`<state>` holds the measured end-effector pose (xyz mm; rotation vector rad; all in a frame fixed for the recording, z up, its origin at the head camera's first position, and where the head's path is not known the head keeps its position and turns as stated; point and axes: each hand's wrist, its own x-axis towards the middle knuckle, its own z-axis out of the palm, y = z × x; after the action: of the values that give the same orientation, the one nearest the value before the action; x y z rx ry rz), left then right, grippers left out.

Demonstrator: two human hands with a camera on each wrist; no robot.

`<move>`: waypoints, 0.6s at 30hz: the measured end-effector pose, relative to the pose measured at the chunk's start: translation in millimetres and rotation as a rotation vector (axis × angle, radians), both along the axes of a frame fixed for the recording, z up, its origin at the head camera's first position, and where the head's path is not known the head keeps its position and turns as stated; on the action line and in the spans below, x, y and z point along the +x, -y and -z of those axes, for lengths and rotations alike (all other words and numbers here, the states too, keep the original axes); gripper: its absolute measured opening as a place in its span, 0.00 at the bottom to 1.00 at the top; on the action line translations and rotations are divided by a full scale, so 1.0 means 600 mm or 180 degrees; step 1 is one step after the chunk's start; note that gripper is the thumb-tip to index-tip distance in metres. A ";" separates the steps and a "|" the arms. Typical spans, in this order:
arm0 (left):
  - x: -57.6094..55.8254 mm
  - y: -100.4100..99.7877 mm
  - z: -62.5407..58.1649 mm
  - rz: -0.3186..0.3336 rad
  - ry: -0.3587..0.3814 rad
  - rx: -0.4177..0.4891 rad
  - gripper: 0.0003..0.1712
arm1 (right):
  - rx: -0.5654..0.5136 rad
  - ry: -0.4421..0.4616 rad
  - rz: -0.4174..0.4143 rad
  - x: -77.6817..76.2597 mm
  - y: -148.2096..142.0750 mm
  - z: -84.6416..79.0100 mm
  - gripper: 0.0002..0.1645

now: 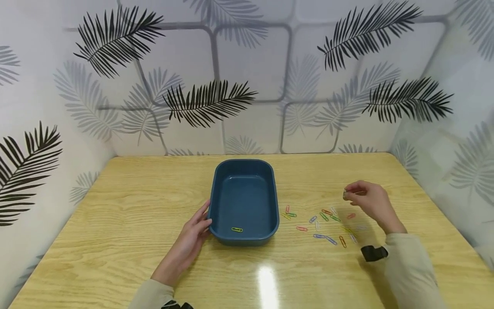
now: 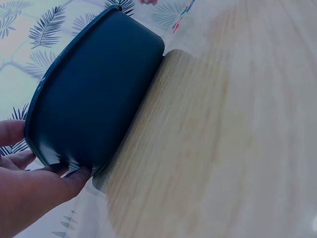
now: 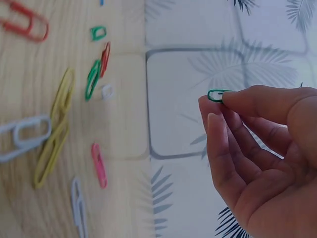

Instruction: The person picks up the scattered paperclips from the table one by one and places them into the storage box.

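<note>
In the head view a dark blue rectangular tray (image 1: 275, 201) stands mid-table, with a yellow paper clip (image 1: 237, 229) lying near its front end. My left hand (image 1: 193, 231) is at the tray's left side, fingers extended and fingertips touching its outer wall and rim. The left wrist view shows those fingertips (image 2: 79, 174) against the end of the tray (image 2: 94, 89). To the right, my right hand (image 1: 370, 201) is raised over the table. Its thumb and forefinger pinch a green paper clip (image 3: 216, 95), seen in the right wrist view.
Several loose paper clips in mixed colours lie on the wooden table (image 1: 135, 206) between tray and right hand, among them a pink clip (image 1: 302, 228), a blue clip (image 1: 331, 240) and an orange clip (image 1: 342, 241). A leaf-patterned wall covering (image 1: 251, 128) surrounds the table's back and sides.
</note>
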<state>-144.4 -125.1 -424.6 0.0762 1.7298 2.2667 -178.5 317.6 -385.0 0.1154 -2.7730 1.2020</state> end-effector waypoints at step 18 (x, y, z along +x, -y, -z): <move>0.000 0.000 0.002 -0.0015 -0.0018 0.0009 0.34 | -0.0201 -0.0216 -0.0083 0.023 0.069 -0.050 0.13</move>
<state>-144.1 -124.8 -425.8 0.0793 1.7314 2.2744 -164.9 276.1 -354.8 0.1834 -2.6808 1.2659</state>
